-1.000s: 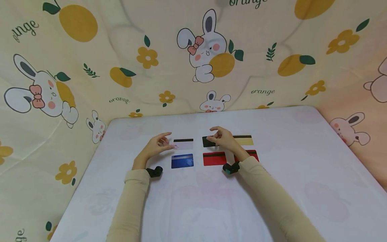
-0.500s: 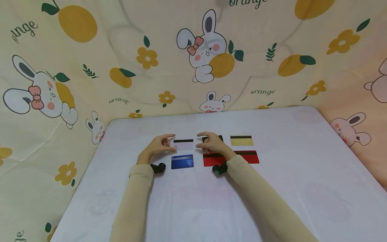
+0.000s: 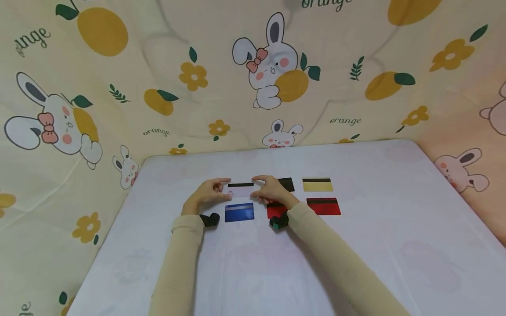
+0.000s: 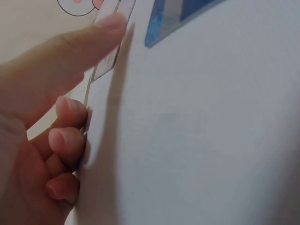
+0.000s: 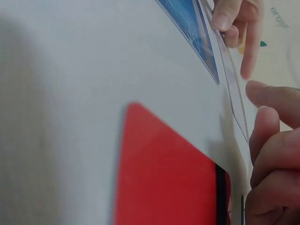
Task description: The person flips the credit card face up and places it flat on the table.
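Note:
A pale pink card [image 3: 241, 191] with a dark stripe lies flat on the white table between my two hands. At its left end is my left hand [image 3: 207, 192], thumb and index finger spread apart and the other fingers curled. In the left wrist view, the left thumb [image 4: 75, 51] overlaps a corner of the card; contact cannot be told. My right hand [image 3: 270, 188] is at the card's right end, thumb and index finger also spread. It partly covers a black card [image 3: 287, 184] and a red card [image 3: 275, 211]. A blue card [image 3: 239, 212] lies nearer, below the pink one.
To the right lie a gold card [image 3: 318, 184] with a dark stripe and another red card [image 3: 324, 206]. The cards form two rows on the white table [image 3: 253, 263]. Behind the table hangs a patterned cloth [image 3: 221, 52] with rabbits and oranges.
My right hand has moved left from over the black card to the right end of the pink card, uncovering the gold and far-right red cards. My left hand has shifted slightly right.

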Demonstrator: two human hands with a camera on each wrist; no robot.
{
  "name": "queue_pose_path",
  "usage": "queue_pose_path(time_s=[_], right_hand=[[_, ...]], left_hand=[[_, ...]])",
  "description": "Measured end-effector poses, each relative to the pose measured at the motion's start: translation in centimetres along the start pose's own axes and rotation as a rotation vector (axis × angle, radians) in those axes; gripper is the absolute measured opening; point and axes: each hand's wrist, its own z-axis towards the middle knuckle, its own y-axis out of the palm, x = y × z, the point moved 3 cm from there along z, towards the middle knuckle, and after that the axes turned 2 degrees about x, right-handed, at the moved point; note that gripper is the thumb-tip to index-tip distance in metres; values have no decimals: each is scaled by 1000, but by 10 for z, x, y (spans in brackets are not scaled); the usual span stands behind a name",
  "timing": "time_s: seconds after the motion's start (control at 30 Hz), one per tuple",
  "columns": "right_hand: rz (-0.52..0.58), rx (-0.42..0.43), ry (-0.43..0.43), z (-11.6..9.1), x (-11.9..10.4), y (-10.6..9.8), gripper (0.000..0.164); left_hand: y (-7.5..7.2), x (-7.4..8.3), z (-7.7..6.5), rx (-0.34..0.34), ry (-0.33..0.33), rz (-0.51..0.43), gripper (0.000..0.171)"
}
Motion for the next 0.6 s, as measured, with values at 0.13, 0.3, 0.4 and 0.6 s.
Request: queue_pose_path(time_s=[0.13, 0.3, 0.4, 0.6], right_hand=[[-8, 10, 30, 2, 0, 2, 66], [-24, 12, 56, 3, 1, 3, 65], [-41, 24, 63, 5, 1, 3, 63], [-38, 38, 86, 8, 2, 4, 60]], left_hand=[[1, 2, -1, -4, -39, -26, 63], [2, 2, -1, -7, -57, -35, 61], [2, 2, -1, -3, -38, -20, 61], [1, 3, 0, 2, -17, 5, 61]])
